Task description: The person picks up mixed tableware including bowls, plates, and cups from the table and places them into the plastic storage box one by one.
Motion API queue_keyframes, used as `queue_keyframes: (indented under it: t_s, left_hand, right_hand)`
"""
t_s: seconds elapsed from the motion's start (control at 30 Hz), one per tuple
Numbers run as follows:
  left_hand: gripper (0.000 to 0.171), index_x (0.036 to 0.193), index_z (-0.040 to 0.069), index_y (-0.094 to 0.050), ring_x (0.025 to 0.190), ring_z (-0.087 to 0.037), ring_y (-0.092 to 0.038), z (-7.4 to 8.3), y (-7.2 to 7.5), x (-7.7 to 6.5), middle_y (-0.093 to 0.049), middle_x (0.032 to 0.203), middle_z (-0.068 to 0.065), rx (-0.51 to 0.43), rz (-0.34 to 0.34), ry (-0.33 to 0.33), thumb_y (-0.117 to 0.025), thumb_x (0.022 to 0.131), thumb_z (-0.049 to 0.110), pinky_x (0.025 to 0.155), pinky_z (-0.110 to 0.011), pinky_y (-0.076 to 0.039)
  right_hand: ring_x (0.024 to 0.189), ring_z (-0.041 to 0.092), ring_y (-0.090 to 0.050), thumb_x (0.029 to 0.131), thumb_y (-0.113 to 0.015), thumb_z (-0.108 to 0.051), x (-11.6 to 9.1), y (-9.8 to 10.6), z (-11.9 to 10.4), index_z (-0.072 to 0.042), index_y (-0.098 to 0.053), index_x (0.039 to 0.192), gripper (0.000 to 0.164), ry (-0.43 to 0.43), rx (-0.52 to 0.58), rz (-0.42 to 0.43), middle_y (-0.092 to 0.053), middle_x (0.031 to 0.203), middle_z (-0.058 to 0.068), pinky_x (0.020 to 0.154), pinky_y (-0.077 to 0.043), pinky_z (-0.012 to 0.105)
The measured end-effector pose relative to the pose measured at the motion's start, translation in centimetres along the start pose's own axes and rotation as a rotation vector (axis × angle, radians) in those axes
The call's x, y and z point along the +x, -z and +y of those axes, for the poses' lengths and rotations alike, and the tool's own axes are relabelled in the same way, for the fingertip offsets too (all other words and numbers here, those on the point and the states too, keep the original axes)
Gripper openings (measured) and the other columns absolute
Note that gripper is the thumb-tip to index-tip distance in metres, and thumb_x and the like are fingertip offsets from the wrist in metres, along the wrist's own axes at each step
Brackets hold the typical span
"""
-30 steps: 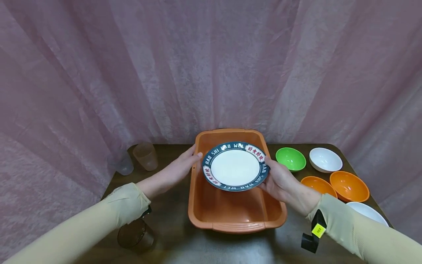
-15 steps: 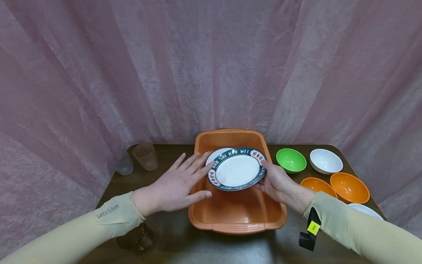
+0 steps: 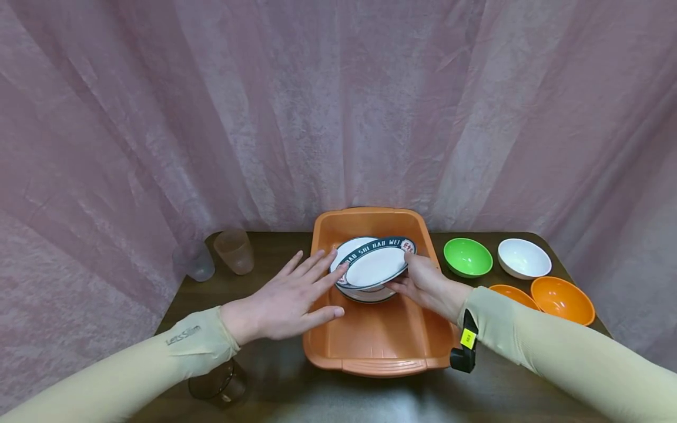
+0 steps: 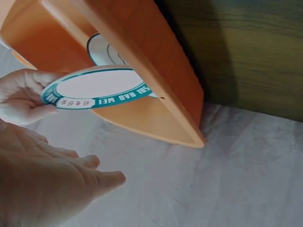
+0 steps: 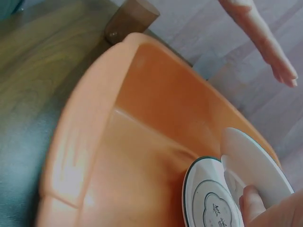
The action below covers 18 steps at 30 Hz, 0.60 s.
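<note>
My right hand pinches the right edge of a white plate with a dark teal lettered rim, thumb on top and fingers beneath. The plate is tilted and hangs inside the orange basin. Under it in the basin lies another white plate with a thin dark edge line and printed characters, partly covered by the held one. My left hand is spread flat, palm down, above the basin's left side. Its fingertips overlap the plate's left edge in the head view, while the left wrist view shows them apart from it.
To the right stand a green bowl, a white bowl and two orange bowls, one partly behind my sleeve. At left are a brownish cup, a clear cup and a dark glass mug. A pink curtain hangs behind.
My left hand has left the basin's left rim and spread out. The right hand has moved left, tilting the lettered plate, so the lower plate now shows.
</note>
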<state>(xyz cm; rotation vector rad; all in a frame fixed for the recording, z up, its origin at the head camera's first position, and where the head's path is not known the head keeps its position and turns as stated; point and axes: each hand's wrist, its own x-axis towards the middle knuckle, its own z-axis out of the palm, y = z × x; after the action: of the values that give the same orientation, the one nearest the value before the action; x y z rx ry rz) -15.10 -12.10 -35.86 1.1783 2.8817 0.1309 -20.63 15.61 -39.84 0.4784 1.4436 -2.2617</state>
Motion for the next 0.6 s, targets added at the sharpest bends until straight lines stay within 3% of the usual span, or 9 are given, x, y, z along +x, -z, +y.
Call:
queue_keyframes:
  t_s: [0.3, 0.6]
  left_hand:
    - [0.081, 0.166, 0.026, -0.015, 0.156, -0.024, -0.004, 0.1, -0.1, 0.3, 0.0, 0.171, -0.004, -0.005, -0.032, 0.013, -0.022, 0.101, 0.074, 0.123, -0.053, -0.001]
    - [0.081, 0.166, 0.025, -0.017, 0.156, -0.024, -0.004, -0.1, -0.2, 0.4, -0.002, 0.171, -0.004, -0.016, -0.041, 0.013, -0.022, 0.101, 0.074, 0.123, -0.053, 0.0]
  right_hand:
    - [0.14, 0.039, -0.038, 0.114, -0.02, -0.022, 1.7, -0.6, 0.6, -0.003, -0.003, 0.163, 0.056, -0.01, 0.033, 0.055, -0.029, 0.158, 0.03, 0.115, -0.032, 0.055]
    - [0.134, 0.037, -0.048, 0.115, -0.024, -0.027, 2.2, -0.7, 1.1, -0.005, -0.008, 0.164, 0.056, -0.021, -0.044, 0.117, -0.038, 0.154, 0.027, 0.11, -0.039, 0.055]
